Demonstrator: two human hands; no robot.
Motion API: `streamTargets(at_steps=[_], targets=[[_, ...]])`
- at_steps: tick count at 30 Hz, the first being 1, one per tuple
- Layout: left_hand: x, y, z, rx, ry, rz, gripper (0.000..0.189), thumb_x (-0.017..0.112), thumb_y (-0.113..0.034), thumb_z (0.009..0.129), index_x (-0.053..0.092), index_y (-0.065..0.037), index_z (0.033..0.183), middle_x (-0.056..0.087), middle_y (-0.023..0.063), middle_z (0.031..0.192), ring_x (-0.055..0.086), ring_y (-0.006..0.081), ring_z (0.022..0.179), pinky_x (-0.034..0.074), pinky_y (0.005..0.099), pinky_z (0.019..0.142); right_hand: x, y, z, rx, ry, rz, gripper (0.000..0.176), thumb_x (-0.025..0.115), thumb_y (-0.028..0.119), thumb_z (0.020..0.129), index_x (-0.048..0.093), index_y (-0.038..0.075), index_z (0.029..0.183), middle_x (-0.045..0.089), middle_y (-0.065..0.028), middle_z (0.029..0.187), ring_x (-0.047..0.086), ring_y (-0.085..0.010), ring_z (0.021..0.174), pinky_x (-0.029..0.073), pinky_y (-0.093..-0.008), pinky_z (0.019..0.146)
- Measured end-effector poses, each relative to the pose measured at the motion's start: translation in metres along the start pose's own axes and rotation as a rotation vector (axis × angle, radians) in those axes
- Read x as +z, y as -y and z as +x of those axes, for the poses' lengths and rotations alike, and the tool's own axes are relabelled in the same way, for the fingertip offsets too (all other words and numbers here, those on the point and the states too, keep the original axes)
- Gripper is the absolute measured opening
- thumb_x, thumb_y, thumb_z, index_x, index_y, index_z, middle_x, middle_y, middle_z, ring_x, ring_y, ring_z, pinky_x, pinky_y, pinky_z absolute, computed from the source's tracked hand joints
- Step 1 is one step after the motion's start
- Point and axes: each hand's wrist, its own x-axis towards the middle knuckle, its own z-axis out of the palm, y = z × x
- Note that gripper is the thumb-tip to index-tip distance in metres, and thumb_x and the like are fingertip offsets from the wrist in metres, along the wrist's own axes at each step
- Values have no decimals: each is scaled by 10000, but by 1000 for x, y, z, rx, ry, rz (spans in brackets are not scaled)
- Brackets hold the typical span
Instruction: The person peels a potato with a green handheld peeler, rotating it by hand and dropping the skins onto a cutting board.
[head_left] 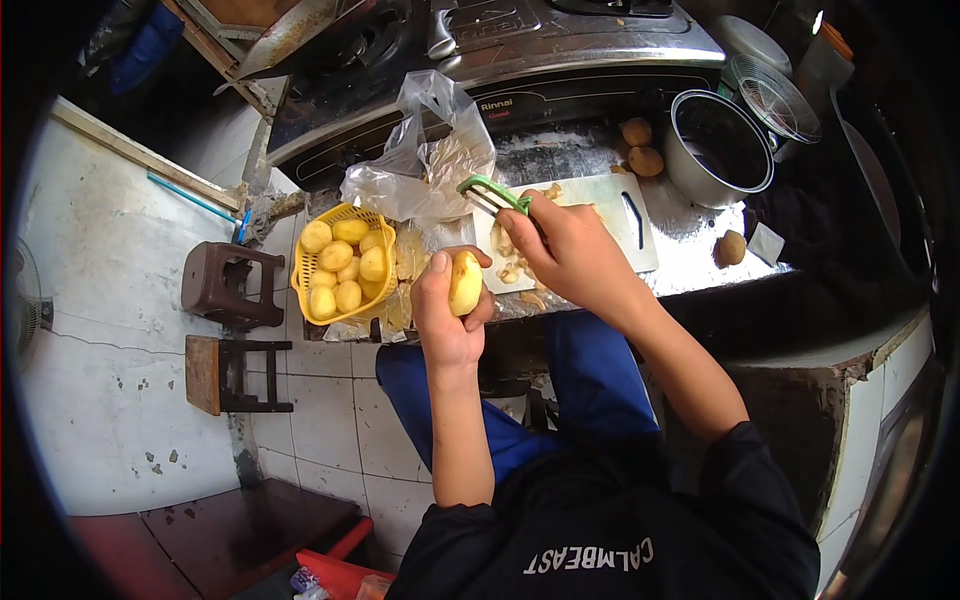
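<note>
My left hand [447,310] is wrapped round a mostly peeled potato [465,284], holding it in front of the counter's edge. A green-handled peeler [497,192] is gripped in my right hand [570,245], its blade raised above and apart from the potato. Beneath the right hand lies a white cutting board [638,215] with scraps of potato peel [509,272] on it. To the left of my hands stands a yellow basket [298,277] with several peeled potatoes [348,268] in it.
Behind the board rests a crumpled clear plastic bag [440,150] against the stove [590,60]. A metal pot [722,190] stands at right, near unpeeled potatoes [645,161] and a lone potato [732,247]. Two stools [232,285] are on the floor at left.
</note>
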Motion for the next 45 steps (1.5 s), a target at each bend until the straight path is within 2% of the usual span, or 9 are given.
streamTargets(at_steps=[8, 18, 21, 24, 27, 28, 31, 36, 45], targets=[[-12, 8, 10, -89, 129, -320, 395, 409, -384, 975, 540, -16, 914, 541, 49, 691, 357, 100, 414, 280, 248, 404, 2, -25, -2, 241, 94, -62, 461, 703, 407, 811, 522, -17, 812, 593, -194, 586, 620, -383, 566, 475, -429, 519], [13, 2, -2, -70, -17, 188, 522, 322, -465, 1001, 581, -19, 1085, 562, -6, 775, 486, 54, 559, 310, 199, 411, 10, 5, -20, 213, 161, 563, 492, 641, 351, 895, 466, -45, 1129, 608, -98, 667, 637, -222, 559, 485, -321, 517], [6, -3, -5, -22, 163, 192, 568, 277, -455, 1004, 569, 20, 1109, 603, 38, 848, 565, 92, 678, 411, 218, 519, -1, 6, -26, 320, 194, 905, 464, 576, 307, 952, 399, -9, 1243, 576, -20, 735, 549, -105, 517, 417, -257, 449], [25, 13, -7, 300, -95, 307, 607, 223, -442, 985, 551, 45, 1139, 637, 166, 986, 607, 228, 933, 463, 342, 861, 4, 26, -37, 657, 361, 1337, 434, 550, 293, 969, 376, 70, 1299, 424, 40, 640, 324, -19, 442, 216, -205, 396], [22, 9, -8, 55, -37, -310, 596, 229, -440, 981, 540, 40, 1148, 638, 192, 1011, 605, 267, 992, 474, 370, 876, 16, 24, -44, 375, 262, 809, 433, 590, 291, 941, 443, 7, 1233, 621, -61, 767, 603, -200, 587, 467, -313, 526], [27, 6, -12, 74, -52, -292, 559, 250, -421, 975, 535, 33, 1133, 638, 199, 1006, 605, 301, 1014, 475, 395, 894, 30, 17, -37, -117, -67, 374, 404, 606, 260, 920, 471, -29, 1168, 668, -181, 883, 673, -357, 789, 517, -395, 666], [29, -6, -21, 44, -83, -281, 534, 273, -410, 965, 550, 25, 1104, 637, 202, 1015, 604, 323, 1021, 477, 416, 904, 9, 39, -44, 119, 114, 367, 381, 604, 239, 908, 472, -41, 1131, 648, -241, 891, 647, -419, 829, 520, -431, 664], [23, -29, -20, -228, 4, -689, 396, 369, -363, 932, 551, -12, 926, 655, 216, 971, 607, 379, 1056, 423, 498, 1017, -2, 54, -49, -173, 219, -94, 310, 558, 309, 921, 484, 9, 897, 575, -126, 620, 579, -309, 471, 467, -389, 421], [18, -22, -21, -131, 133, -698, 320, 387, -329, 905, 497, -34, 846, 620, 177, 864, 586, 365, 1069, 321, 492, 1095, 5, 56, -44, -229, 174, -273, 323, 537, 343, 927, 492, 35, 838, 583, -86, 599, 580, -256, 428, 459, -365, 385]])
